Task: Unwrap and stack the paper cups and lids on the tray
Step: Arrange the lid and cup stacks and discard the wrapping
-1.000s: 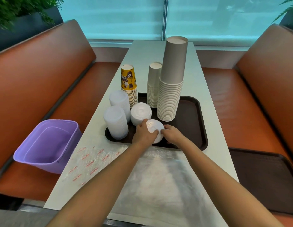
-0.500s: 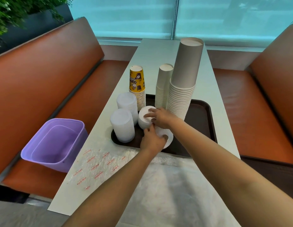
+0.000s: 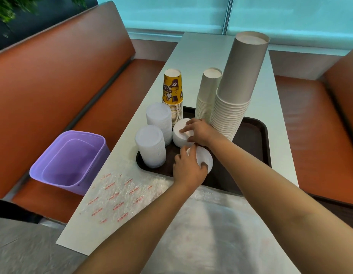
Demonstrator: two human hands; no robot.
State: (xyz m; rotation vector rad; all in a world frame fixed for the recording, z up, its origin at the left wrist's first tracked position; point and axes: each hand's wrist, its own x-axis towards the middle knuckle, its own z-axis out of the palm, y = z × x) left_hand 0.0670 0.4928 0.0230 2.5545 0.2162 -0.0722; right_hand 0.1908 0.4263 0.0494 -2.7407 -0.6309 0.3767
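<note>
A dark brown tray (image 3: 254, 139) holds three upturned cup stacks: tall grey cups (image 3: 236, 89), slimmer off-white cups (image 3: 208, 91) and yellow printed cups (image 3: 172, 93). Two stacks of translucent lids (image 3: 152, 145) stand at the tray's left. My right hand (image 3: 200, 131) rests with spread fingers on top of a short white lid stack (image 3: 179, 133) in the tray's middle. My left hand (image 3: 188, 168) grips a low stack of white lids (image 3: 205, 161) at the tray's near edge, thumb curled over its rim.
Clear plastic wrap with red print (image 3: 120, 194) lies on the white table (image 3: 193, 56) before the tray. A purple bin (image 3: 71, 161) sits on the left orange bench. Another dark tray (image 3: 333, 206) lies on the right bench.
My right hand left the near lid stack and moved onto the middle white lid stack. My left hand stayed on the near lids. The camera came closer and shifted left.
</note>
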